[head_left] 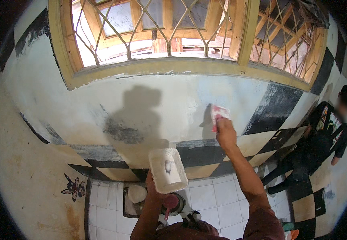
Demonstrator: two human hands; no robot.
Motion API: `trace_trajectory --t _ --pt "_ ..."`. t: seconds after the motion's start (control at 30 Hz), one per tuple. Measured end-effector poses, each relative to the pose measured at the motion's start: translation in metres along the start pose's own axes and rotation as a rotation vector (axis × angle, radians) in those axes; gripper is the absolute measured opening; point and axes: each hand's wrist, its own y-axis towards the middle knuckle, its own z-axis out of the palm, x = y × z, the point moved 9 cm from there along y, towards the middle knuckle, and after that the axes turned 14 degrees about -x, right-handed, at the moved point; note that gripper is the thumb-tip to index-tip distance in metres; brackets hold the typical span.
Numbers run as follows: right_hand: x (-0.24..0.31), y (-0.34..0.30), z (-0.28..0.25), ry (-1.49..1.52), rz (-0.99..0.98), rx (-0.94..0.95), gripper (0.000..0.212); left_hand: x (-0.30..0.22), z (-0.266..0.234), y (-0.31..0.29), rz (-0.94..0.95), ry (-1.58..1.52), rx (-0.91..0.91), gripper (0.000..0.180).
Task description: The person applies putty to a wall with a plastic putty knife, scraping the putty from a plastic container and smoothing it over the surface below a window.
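My left hand [152,183] grips a white, rectangular plastic tub [184,170] by its left side. A thin whitish coating and a small grey patch show inside the tub. Stretched forward, my right hand [226,133] is closed on a flat red-and-white piece [220,112], held up at the wall [181,96]. Whether it touches the wall, I cannot tell. Around it the wall has pale, smeared white and bluish patches over a black-and-cream checkered pattern.
Above the wall runs a wooden window frame [149,69] with a metal grille. A person in dark clothes [315,144] stands at the right. On the white tiled floor [205,198] are a dark bucket with a pink dipper [169,202] and a pale rounded object [136,193].
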Motion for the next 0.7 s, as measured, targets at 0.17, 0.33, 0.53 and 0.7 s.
trace_trajectory --t 0.17,0.33,0.53,0.7 --pt "-0.083 0.039 -0.072 0.088 0.696 -0.220 0.025 0.004 0.017 -0.017 -0.016 0.009 -0.051 0.051" --pt "-0.090 0.078 -0.055 0.107 0.723 -0.295 0.024 -0.022 0.023 -0.027 0.487 0.798 -0.073 0.045" --pt "0.014 0.107 0.012 0.172 0.381 -0.319 0.018 -0.011 0.016 -0.025 0.144 0.137 -0.119 0.044" --pt "0.107 0.120 0.009 0.349 0.252 -0.176 0.021 -0.040 0.020 -0.038 0.493 0.729 -0.146 0.045"
